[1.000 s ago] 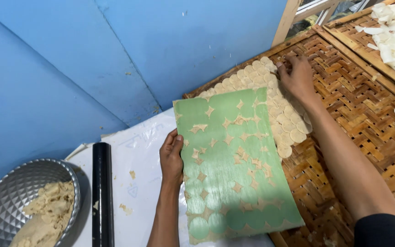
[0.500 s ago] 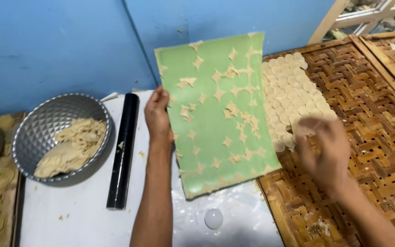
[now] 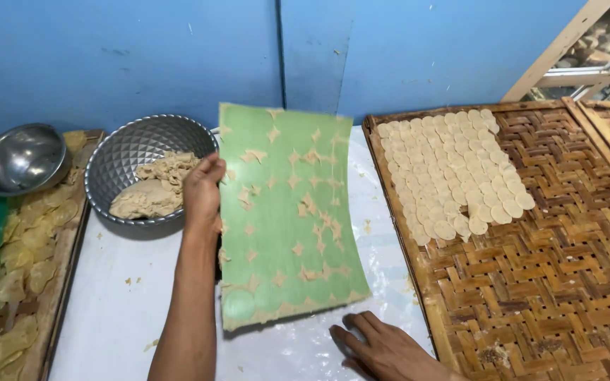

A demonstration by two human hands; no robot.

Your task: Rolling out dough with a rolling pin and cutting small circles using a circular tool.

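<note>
Left forearm rises from the lower edge, near vertical, bare to the wrist. Left hand [image 3: 202, 192] raised, back toward the camera, fingers curled in a pinch grip, thumb apparently hidden behind. Right forearm enters at the lower right corner, mostly out of frame. Right hand [image 3: 383, 346] low, palm down, fingers extended and slightly spread, pointing left, lying flat, grasping nothing.

bright, even daylight — soft shadows
</note>
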